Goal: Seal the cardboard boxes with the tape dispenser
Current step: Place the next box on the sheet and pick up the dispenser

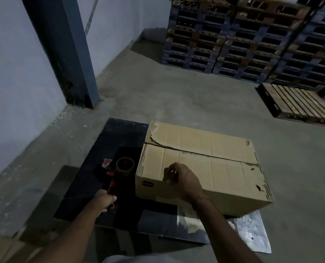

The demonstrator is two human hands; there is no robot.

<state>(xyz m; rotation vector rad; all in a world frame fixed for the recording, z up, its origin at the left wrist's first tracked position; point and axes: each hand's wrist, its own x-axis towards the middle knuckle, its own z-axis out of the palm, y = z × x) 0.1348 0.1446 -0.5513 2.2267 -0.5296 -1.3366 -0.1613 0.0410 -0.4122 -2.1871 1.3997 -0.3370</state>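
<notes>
Cardboard box (201, 164) is sitting on a dark flat sheet (118, 133) laid over the concrete floor (176, 95); I am seeing plain brown corrugated board, rectangular, its two top flaps meeting along a ragged, untaped centre seam with torn fluting at the left end. I am observing the right hand (180, 179) resting on the near top edge of the box, fingers curled over the corner without clearly pinching anything. The left hand (105, 201) is gripping the red handle of the tape dispenser (118, 171), fingers wrapped round it; the dispenser is lying just beside the box's left wall, carrying a brown tape roll. A pale creased sheet (252, 230) is lying under the box's near right corner. Behind, stacked pallets (243, 38) are standing against a bluish wall (15, 73), a steel column (63, 50) at left.
</notes>
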